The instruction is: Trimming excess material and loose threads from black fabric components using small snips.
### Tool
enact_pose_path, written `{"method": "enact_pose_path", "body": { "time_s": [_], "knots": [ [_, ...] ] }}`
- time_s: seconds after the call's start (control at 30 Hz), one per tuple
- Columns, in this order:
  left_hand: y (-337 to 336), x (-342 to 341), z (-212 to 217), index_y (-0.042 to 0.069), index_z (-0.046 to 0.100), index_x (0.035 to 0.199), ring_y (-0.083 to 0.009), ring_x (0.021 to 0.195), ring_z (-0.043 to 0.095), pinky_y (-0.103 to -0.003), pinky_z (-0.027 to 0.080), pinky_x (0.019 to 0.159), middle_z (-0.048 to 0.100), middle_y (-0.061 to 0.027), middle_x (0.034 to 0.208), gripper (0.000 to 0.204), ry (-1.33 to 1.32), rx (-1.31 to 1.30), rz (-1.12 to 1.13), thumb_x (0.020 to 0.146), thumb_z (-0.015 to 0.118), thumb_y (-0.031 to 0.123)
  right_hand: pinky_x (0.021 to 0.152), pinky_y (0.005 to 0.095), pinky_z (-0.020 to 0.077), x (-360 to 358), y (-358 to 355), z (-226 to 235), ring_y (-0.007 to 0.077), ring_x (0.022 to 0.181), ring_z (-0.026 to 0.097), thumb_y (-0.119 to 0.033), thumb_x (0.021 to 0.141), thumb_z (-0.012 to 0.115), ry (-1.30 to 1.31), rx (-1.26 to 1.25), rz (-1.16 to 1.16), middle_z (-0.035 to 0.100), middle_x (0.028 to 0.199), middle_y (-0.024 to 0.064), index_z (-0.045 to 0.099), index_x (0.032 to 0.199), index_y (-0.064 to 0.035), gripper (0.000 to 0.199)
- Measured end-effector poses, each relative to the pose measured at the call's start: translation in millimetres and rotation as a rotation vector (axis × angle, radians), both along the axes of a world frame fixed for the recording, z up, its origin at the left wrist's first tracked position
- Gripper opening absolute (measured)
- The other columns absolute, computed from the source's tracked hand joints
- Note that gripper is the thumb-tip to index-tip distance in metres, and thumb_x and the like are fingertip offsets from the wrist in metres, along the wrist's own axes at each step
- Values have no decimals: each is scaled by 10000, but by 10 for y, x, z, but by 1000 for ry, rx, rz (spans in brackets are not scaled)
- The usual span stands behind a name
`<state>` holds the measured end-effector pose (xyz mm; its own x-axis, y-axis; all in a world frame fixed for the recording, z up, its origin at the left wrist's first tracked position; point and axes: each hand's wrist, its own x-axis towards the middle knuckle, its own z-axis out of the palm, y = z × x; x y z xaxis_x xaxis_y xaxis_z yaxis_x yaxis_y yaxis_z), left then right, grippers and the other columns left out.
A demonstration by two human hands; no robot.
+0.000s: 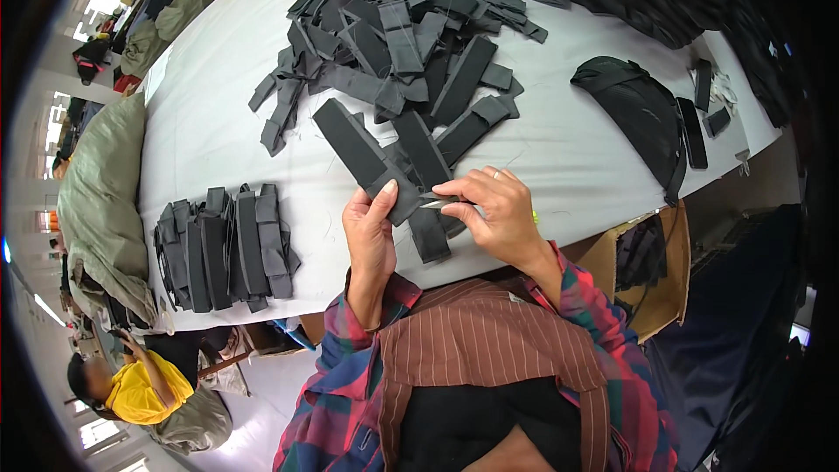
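Observation:
My left hand (370, 229) pinches the near end of a long black fabric strip (354, 147) that slants up and away over the white table (218, 122). My right hand (494, 210) is closed on a small metal snipping tool (440, 203), whose tip meets the strip's end beside my left thumb. More black strips (428, 232) lie under and just beyond both hands.
A big loose heap of black strips (406, 31) covers the table's far middle. A tidy stack of strips (223, 249) lies at the near left edge. Black bag pieces (642, 109) sit right, an open cardboard box (651, 271) below. A person in yellow (131, 385) sits lower left.

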<state>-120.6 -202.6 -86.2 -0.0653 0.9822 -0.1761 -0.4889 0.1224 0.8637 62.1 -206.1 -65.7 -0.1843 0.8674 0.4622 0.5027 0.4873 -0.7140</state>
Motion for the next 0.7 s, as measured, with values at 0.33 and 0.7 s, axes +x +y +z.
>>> {"method": "enact_pose_path", "body": {
  "time_s": [0.33, 0.7],
  "knots": [
    [-43, -16, 37, -14, 623, 1010, -78, 772, 591, -208, 454, 714, 659, -45, 917, 165, -6, -38, 26, 869, 635, 71, 592, 317, 355, -83, 30, -6, 200, 612, 514, -177, 708, 739, -70, 102, 42, 597, 677, -7, 670, 845, -133, 159],
    [-147, -44, 41, -14, 630, 1018, -75, 794, 593, -208, 458, 727, 663, -46, 923, 171, 22, -27, 24, 871, 636, 75, 567, 318, 341, -164, -48, 41, 182, 594, 503, -215, 705, 738, -87, 156, 113, 560, 672, -25, 663, 813, -150, 146]
  ]
}}
